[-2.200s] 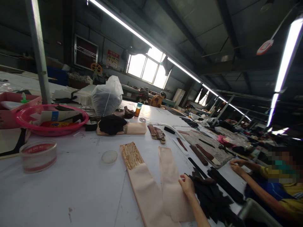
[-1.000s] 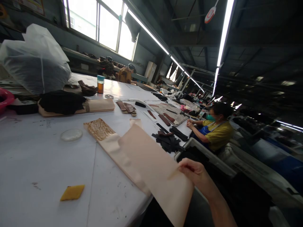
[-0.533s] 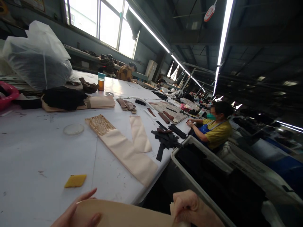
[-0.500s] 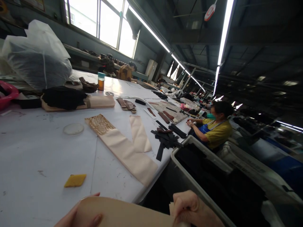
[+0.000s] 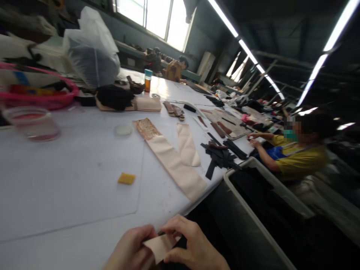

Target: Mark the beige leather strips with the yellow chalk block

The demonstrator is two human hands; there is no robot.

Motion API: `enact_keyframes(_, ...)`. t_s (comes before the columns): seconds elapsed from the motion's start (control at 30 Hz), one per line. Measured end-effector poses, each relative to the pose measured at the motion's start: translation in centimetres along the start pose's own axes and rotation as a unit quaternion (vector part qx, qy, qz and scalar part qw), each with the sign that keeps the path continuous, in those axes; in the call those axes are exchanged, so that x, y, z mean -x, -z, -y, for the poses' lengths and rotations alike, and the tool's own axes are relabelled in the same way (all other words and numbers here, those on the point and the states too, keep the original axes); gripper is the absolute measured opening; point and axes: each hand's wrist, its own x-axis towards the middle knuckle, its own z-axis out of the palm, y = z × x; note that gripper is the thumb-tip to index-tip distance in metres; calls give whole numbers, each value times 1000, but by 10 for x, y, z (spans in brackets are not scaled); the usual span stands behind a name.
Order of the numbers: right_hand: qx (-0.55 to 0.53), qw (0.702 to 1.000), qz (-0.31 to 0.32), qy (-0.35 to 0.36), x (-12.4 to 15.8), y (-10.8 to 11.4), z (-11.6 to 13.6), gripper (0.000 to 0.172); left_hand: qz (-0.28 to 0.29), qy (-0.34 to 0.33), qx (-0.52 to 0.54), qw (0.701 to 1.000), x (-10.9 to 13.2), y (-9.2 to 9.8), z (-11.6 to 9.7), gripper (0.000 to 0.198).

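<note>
Both my hands are at the bottom edge of the view, just off the near rim of the white table [image 5: 70,187]. My left hand [image 5: 131,249] and my right hand [image 5: 194,247] pinch a small beige leather piece [image 5: 159,245] between their fingers. Further out on the table lie a long beige strip [image 5: 174,165] with a glue-stained end, a shorter beige strip [image 5: 187,146] beside it, and a small yellow pad [image 5: 126,178].
A pile of black strips [image 5: 219,157] lies near the table's right edge. A large bin [image 5: 253,195] stands at the right. A seated person in yellow [image 5: 292,153] works further along. A pink basket [image 5: 42,93], clear tub [image 5: 33,123], and white bag [image 5: 92,52] sit at the left.
The large beige sheet I held has dropped from view; my hands have come together on a small piece. The camera has swung left and tilted down.
</note>
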Motion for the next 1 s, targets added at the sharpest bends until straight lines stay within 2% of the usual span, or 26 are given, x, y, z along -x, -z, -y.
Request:
enact_keyframes(0.07,25,998,13,48,-10,-20,2,58,-33,-10,0,999,4,1,-1,18)
enact_keyframes(0.13,54,993,-3,101,-16,-34,-4,69,-61,-5,1,998,5,6,-2,14)
enact_keyframes(0.17,54,991,-22,123,-18,-39,-9,65,-70,0,8,998,6,8,-2,13)
enact_keyframes(0.23,20,989,-63,134,-22,-46,-17,36,-80,12,15,997,7,12,-2,12)
enact_keyframes(0.27,-6,990,-74,118,-23,-47,-19,22,-82,18,14,996,8,14,-2,13)
enact_keyframes(0.3,-31,992,-77,93,-25,-47,-21,16,-80,23,9,996,9,16,-2,15)
enact_keyframes(0.4,-70,996,-64,-5,-30,-42,-18,21,-56,25,2,998,12,20,-3,26)
enact_keyframes(0.5,-94,992,-46,-64,-34,-36,-13,30,-17,30,36,999,13,24,-2,27)
enact_keyframes(0.6,-118,989,-35,-85,-37,-33,-11,33,-11,29,68,997,12,27,1,30)
enact_keyframes(1.0,-115,988,-16,-100,-33,-37,-10,36,-104,-19,190,976,6,21,-1,24)
